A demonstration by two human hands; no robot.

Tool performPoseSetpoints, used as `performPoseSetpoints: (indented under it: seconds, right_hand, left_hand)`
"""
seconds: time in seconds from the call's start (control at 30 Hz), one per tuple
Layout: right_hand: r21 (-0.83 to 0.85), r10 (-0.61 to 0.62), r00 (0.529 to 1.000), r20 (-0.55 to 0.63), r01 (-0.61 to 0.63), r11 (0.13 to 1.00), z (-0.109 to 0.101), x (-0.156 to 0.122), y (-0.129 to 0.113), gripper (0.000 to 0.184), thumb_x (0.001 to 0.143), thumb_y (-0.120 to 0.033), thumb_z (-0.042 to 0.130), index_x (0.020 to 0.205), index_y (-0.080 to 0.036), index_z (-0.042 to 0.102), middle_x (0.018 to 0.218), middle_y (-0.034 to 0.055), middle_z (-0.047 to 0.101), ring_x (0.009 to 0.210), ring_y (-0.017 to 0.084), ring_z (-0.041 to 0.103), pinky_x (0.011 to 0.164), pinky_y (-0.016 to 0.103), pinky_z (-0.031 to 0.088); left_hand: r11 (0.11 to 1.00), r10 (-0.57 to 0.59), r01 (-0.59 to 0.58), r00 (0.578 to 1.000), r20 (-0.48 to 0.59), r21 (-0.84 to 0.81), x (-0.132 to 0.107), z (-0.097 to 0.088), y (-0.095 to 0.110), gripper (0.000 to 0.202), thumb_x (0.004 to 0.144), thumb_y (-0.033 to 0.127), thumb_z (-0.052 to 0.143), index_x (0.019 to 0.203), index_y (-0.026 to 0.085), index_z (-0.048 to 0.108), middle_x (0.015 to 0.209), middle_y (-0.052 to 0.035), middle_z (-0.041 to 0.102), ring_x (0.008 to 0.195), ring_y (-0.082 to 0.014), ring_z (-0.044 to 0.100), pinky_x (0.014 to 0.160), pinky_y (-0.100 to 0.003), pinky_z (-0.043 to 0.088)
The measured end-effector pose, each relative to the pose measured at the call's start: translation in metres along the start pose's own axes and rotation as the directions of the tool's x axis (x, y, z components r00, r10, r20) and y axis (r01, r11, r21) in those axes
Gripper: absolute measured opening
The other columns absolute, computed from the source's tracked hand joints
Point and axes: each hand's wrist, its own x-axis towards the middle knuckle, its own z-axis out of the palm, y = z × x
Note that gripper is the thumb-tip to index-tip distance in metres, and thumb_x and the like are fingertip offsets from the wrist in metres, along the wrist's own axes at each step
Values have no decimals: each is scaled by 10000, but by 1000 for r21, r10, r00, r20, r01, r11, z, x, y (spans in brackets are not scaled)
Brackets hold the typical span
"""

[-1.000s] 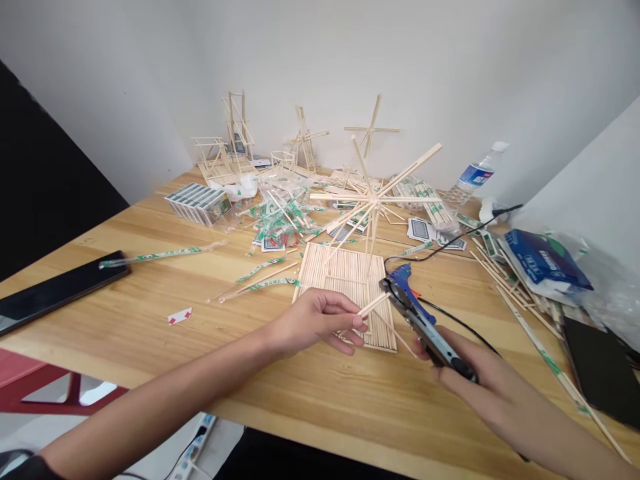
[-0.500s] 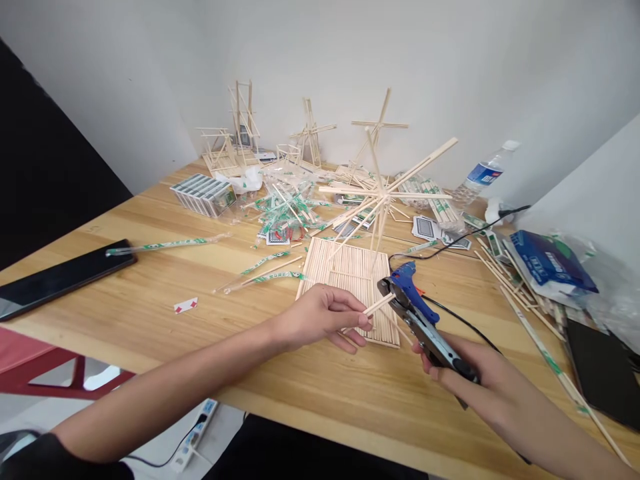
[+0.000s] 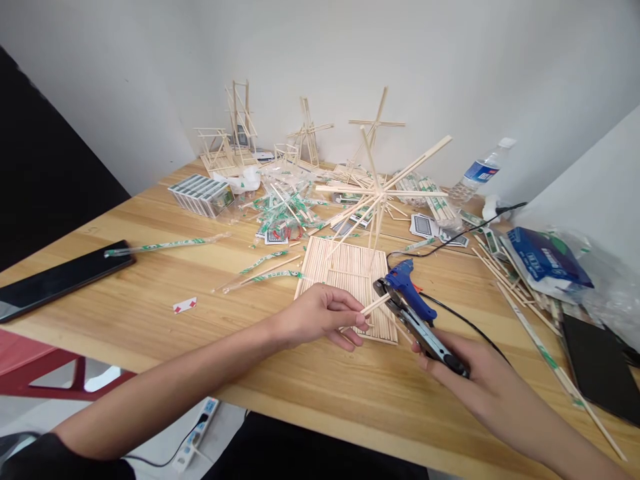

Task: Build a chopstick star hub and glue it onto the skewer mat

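Observation:
My left hand (image 3: 320, 317) pinches a short wooden stick (image 3: 376, 305) just above the near edge of a flat mat of sticks (image 3: 345, 283). Its free end sits in the jaws of the cutting pliers (image 3: 415, 325), whose handles my right hand (image 3: 473, 377) grips. A spoked stick structure (image 3: 379, 193) rises from the mat's far side. The blue glue gun (image 3: 406, 288) lies on the table right behind the pliers, its black cord trailing to the right.
The wooden table (image 3: 150, 280) carries a black phone (image 3: 55, 279) at left, wrapped chopsticks (image 3: 165, 245), boxes of cards (image 3: 203, 195), small stick models (image 3: 240, 137) by the wall, a water bottle (image 3: 475, 175), a blue packet (image 3: 547, 263) and loose sticks (image 3: 540, 340) at right.
The view shifted slightly upward. Both hands stay together at the mat's near edge, the stick still held in the pliers' jaws; my right hand has shifted a little toward the left.

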Motion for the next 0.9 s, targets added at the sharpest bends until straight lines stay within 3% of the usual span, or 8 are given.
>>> performPoseSetpoints:
  seconds: [0.23,0.7,0.9]
  right_hand:
    - [-71,-6,1000,-7,5,997,0,0,-4,261,915,-419,486,837,-239,658,798,11,718,737,207,667,691,303,500]
    - [-109,13,1000,-13,-14,994,0,1,-2,283,885,-450,491,855,-238,677,832,42,741,762,237,695,697,329,529]
    - [-117,-4,999,-53,-2,993,-1,-1,4,241,863,-435,548,818,-243,687,723,23,714,740,240,693,652,302,528]
  left_hand:
    - [1000,-7,7,1000,-14,19,-2,2,2,406,593,407,919,804,126,715,798,-51,754,665,-168,733,628,-295,600]
    - [1000,16,-16,999,-31,4,-2,2,1,399,590,397,918,796,126,710,790,-41,746,657,-156,731,595,-258,591]
    - [1000,2,-1,999,-42,28,-2,1,1,334,642,354,893,807,127,711,813,-58,755,672,-168,732,669,-324,607]
